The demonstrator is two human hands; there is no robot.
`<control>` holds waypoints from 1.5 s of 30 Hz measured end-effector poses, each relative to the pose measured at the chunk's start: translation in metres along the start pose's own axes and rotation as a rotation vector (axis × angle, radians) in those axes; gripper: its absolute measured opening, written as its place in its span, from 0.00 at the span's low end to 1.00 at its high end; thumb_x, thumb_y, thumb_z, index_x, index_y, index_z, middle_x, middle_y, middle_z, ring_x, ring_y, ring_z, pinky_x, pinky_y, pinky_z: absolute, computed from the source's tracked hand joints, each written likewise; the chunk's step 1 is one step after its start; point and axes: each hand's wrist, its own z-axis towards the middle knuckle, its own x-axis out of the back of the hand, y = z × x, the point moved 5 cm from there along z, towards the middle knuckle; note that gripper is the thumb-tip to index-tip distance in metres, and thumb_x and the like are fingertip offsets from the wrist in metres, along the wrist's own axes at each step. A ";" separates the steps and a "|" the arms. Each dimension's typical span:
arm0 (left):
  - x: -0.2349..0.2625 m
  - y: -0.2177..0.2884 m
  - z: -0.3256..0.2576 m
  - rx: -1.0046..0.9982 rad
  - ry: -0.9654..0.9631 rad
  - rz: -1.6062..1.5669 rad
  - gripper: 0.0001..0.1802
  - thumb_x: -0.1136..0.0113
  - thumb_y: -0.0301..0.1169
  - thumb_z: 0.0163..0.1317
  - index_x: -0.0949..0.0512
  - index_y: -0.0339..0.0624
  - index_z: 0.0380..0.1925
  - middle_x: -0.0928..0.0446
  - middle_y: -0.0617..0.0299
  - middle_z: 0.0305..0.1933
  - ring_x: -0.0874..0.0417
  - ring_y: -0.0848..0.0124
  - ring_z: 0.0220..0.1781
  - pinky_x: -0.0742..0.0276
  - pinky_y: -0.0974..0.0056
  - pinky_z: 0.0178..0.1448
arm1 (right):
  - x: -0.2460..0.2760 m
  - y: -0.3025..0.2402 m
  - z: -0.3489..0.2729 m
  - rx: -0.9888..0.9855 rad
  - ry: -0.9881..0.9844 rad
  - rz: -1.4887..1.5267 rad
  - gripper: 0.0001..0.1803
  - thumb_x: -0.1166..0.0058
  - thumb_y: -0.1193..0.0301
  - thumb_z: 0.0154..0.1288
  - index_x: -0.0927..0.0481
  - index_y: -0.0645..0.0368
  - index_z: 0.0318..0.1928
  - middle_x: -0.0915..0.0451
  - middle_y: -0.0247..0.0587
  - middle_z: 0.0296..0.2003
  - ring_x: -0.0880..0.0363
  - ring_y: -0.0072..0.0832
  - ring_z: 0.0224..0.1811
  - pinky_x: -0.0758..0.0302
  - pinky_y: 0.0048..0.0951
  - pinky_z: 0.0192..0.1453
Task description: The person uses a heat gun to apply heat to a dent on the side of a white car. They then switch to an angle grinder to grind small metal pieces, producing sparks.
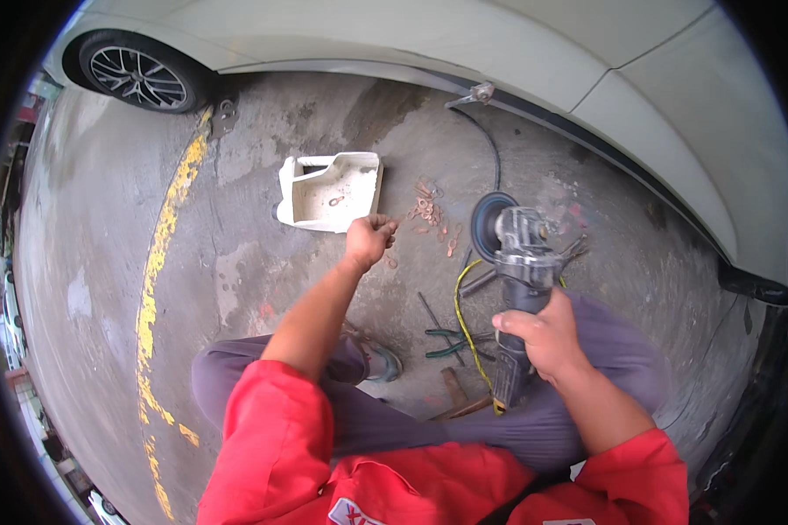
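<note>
Head view: white cut-open container (311, 203), left hand (368, 239), coppery pieces (426, 208), angle grinder (525, 249) in the right hand (547, 337).
The container sits on the floor (214, 271); the left hand curls its fingers together near its corner, any hold unclear; the pieces lie scattered; the right hand wraps the grinder's body.

On my remote feed I see a stained grey concrete floor (79, 271), a flaking yellow line (147, 306) at left, and a pale car (534, 52) above, its spoked wheel (138, 77) upper left.

Right hand (547, 336) holding grinder (525, 249); left hand (370, 239) possibly pinching something.
</note>
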 end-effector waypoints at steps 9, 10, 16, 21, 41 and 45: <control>0.029 0.172 -0.178 -0.010 -0.173 -0.036 0.10 0.39 0.31 0.73 0.19 0.32 0.41 0.16 0.63 0.34 0.17 0.77 0.29 0.19 0.71 0.35 | -0.012 -0.009 -0.011 0.217 -0.006 -0.233 0.26 0.27 0.70 0.46 0.21 0.64 0.47 0.16 0.42 0.37 0.18 0.30 0.39 0.22 0.33 0.48; 0.030 0.169 -0.187 -0.062 -0.138 -0.036 0.10 0.39 0.30 0.73 0.19 0.32 0.40 0.16 0.63 0.33 0.17 0.78 0.29 0.19 0.71 0.34 | -0.013 -0.010 -0.014 0.251 -0.012 -0.247 0.26 0.27 0.69 0.46 0.21 0.64 0.47 0.16 0.43 0.38 0.18 0.31 0.39 0.22 0.33 0.49; 0.029 0.163 -0.214 -0.334 0.107 0.235 0.09 0.37 0.29 0.70 0.15 0.33 0.41 0.15 0.62 0.29 0.16 0.79 0.29 0.20 0.70 0.34 | -0.015 -0.008 -0.021 0.226 -0.086 -0.333 0.29 0.26 0.67 0.44 0.21 0.65 0.48 0.15 0.46 0.38 0.16 0.35 0.40 0.22 0.34 0.49; 0.026 0.156 -0.206 -0.282 0.113 0.215 0.08 0.36 0.28 0.69 0.15 0.33 0.40 0.15 0.63 0.30 0.15 0.77 0.30 0.20 0.70 0.34 | -0.011 -0.001 -0.019 0.187 -0.109 -0.347 0.30 0.27 0.64 0.43 0.21 0.65 0.47 0.15 0.46 0.37 0.16 0.37 0.40 0.22 0.35 0.49; 0.017 0.166 -0.214 -0.778 0.148 0.522 0.05 0.34 0.24 0.64 0.15 0.38 0.40 0.16 0.54 0.27 0.13 0.65 0.28 0.21 0.64 0.32 | -0.015 -0.006 -0.018 0.140 -0.197 -0.198 0.25 0.28 0.69 0.46 0.21 0.66 0.44 0.17 0.42 0.33 0.19 0.29 0.35 0.23 0.32 0.44; 0.025 0.176 -0.222 -1.111 0.243 0.648 0.07 0.33 0.21 0.59 0.17 0.40 0.38 0.18 0.53 0.28 0.16 0.54 0.29 0.22 0.58 0.32 | -0.017 -0.005 -0.017 0.077 -0.249 -0.156 0.22 0.30 0.77 0.47 0.21 0.64 0.45 0.21 0.34 0.33 0.23 0.23 0.34 0.25 0.29 0.41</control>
